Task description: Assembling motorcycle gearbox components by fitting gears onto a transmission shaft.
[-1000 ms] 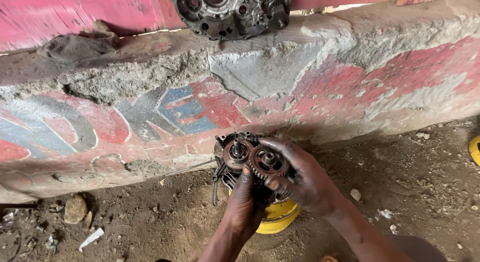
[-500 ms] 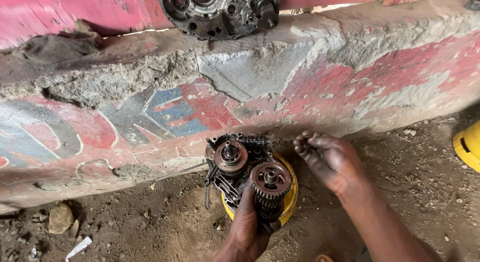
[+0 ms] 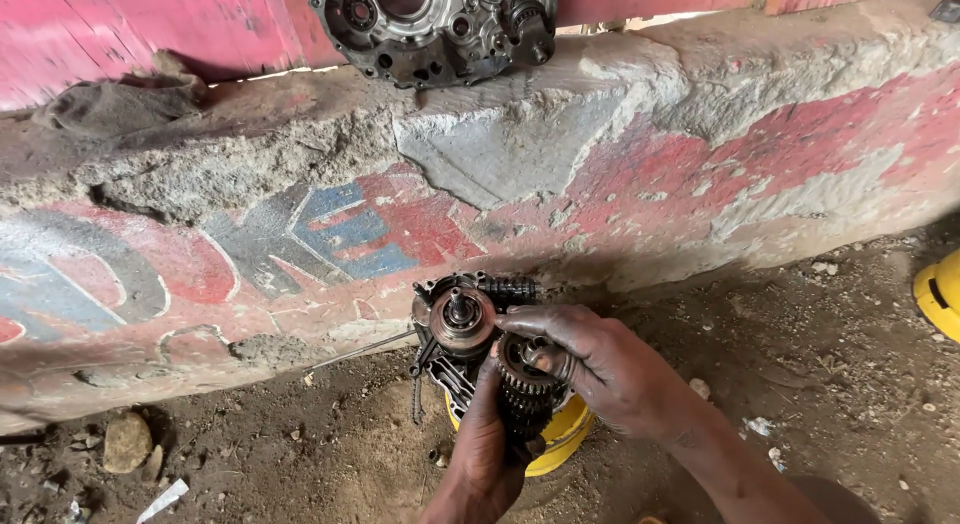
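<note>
Head view shows, low in the centre of the frame, the left hand (image 3: 485, 454) gripping a greasy gear assembly (image 3: 470, 334) from beneath, above a yellow container (image 3: 560, 439). Right hand (image 3: 590, 364) pinches the lower gear (image 3: 520, 364), seemingly working it; pulling it off likely needs a firm, straight grip.

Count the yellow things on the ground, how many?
2: a yellow container under the engine part in the hands, another yellow container at the right edge. More may be hidden.
</note>
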